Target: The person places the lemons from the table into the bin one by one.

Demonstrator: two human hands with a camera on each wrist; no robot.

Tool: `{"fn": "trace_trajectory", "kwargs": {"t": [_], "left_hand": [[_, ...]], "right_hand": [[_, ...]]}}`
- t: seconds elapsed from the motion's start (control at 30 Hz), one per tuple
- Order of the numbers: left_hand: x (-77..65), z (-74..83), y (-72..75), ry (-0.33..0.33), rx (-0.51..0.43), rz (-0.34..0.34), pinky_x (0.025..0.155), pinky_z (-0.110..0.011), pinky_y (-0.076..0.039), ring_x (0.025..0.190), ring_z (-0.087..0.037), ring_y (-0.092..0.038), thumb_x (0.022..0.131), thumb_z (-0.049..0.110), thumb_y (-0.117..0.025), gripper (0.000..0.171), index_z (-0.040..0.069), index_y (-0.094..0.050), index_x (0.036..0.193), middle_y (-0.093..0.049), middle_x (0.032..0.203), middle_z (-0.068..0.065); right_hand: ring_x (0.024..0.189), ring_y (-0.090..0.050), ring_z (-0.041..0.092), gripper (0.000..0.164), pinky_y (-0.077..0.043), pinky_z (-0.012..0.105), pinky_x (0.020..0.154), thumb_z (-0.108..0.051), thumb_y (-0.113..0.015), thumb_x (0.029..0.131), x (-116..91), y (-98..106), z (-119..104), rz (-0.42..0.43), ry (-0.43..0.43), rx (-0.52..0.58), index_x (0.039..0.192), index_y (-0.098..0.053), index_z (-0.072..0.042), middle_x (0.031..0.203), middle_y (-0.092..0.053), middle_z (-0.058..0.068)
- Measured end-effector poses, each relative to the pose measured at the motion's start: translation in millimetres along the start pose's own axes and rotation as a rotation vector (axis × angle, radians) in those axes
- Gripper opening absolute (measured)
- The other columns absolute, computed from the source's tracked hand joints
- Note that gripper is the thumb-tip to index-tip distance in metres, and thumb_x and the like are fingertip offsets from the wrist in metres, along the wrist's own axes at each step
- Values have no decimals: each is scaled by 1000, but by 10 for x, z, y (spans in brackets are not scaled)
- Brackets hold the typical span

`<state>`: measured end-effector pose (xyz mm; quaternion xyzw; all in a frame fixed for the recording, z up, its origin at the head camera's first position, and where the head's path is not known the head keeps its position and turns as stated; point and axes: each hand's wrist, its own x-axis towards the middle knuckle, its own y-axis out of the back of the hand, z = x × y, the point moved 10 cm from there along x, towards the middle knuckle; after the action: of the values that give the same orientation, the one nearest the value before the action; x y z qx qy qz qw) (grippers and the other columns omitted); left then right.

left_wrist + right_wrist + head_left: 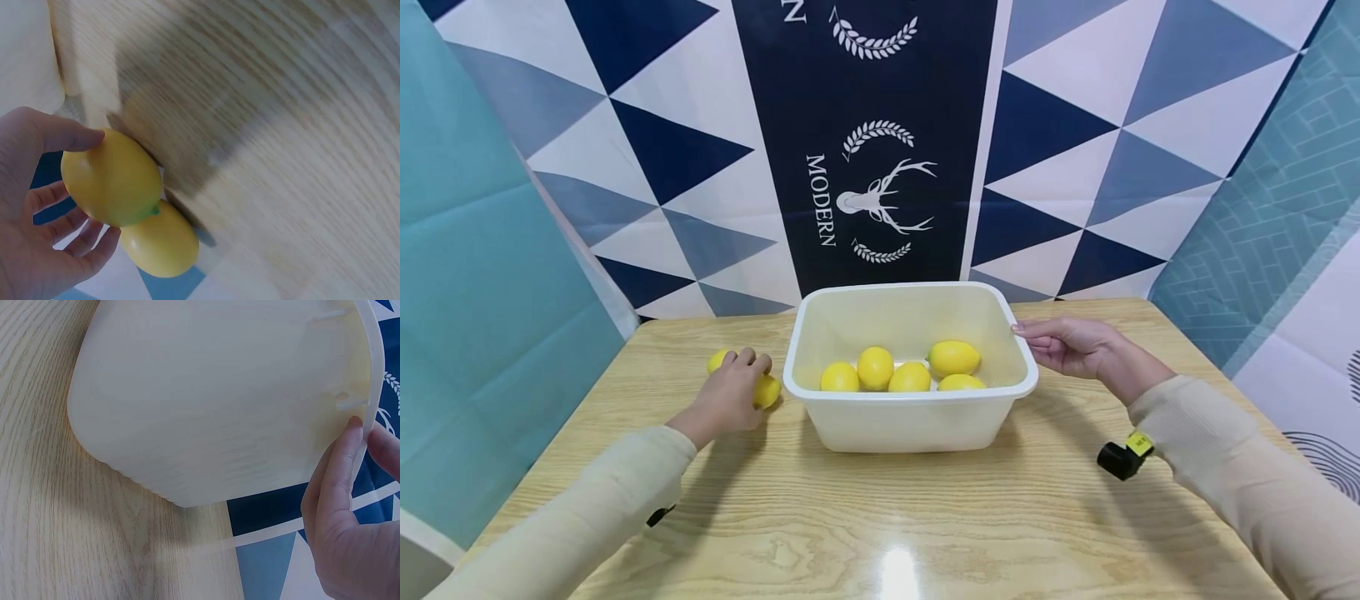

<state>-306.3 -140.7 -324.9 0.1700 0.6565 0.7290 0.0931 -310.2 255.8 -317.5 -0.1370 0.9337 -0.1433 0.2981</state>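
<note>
My left hand [733, 392] curls round a yellow lemon [112, 178] left of the bin, thumb on one side and fingers on the other. A second lemon [161, 240] lies against or just beyond it; in the head view this lemon [717, 360] shows past the knuckles. At the middle of the table stands a white plastic bin [895, 425] holding several lemons [953, 358]. At the bin's right end my right hand [1071, 346] pinches the rim [377, 356], with the thumb over it and the fingers below against the outer wall.
The bin stands on a light wood-grain table [850, 517], towards its back edge. Behind rises a patterned cloth backdrop [880, 167] in navy, blue and white. A teal cloth [490, 250] hangs at the left. Each sleeve carries a small dark wrist camera [1122, 460].
</note>
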Motion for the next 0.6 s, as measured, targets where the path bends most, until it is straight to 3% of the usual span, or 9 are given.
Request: {"fn": "trace_trajectory", "kwargs": {"t": [0.3, 0.6], "left_hand": [[19, 55, 1, -86, -23, -87, 69, -36, -45, 81, -27, -47, 62, 10, -75, 43, 7, -55, 100, -54, 93, -10], [-109, 94, -48, -124, -32, -100, 68, -32, -43, 78, -22, -47, 64, 17, -77, 44, 7, -57, 102, -55, 91, -8]], "right_hand": [[78, -74, 11, 12, -58, 20, 75, -5, -63, 90, -11, -1, -6, -6, 0, -10, 88, -74, -11, 82, -76, 3], [77, -74, 10, 12, -58, 20, 74, -5, -63, 90, -8, -5, 6, -17, -1, -4, 89, -73, -11, 81, -76, 3]]}}
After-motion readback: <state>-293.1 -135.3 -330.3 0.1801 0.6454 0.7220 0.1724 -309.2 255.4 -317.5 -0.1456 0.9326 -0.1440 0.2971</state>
